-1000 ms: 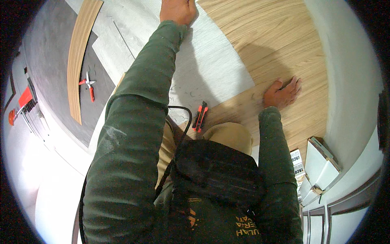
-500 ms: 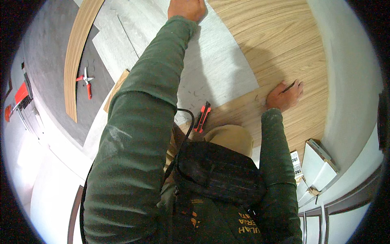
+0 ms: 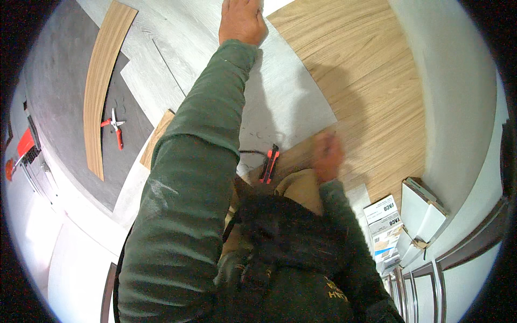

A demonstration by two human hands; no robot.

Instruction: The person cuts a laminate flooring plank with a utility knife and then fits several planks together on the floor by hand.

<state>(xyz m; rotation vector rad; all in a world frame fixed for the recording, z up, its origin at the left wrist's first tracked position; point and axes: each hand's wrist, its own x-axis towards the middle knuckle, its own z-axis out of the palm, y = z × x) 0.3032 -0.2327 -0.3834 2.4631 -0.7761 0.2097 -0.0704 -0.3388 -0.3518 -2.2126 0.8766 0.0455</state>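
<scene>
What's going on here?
A person's left hand appears braced on the light grey flooring, fingertips cut off by the frame. The right hand is blurred over wood-look flooring; can't tell whether it holds anything. A red-and-black cutter lies by the knee, and red-handled snips lie beside a wood-look strip.

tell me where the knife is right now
In the head view, the knife lies near the centre, left of the right hand and beside the tan knee.
</scene>
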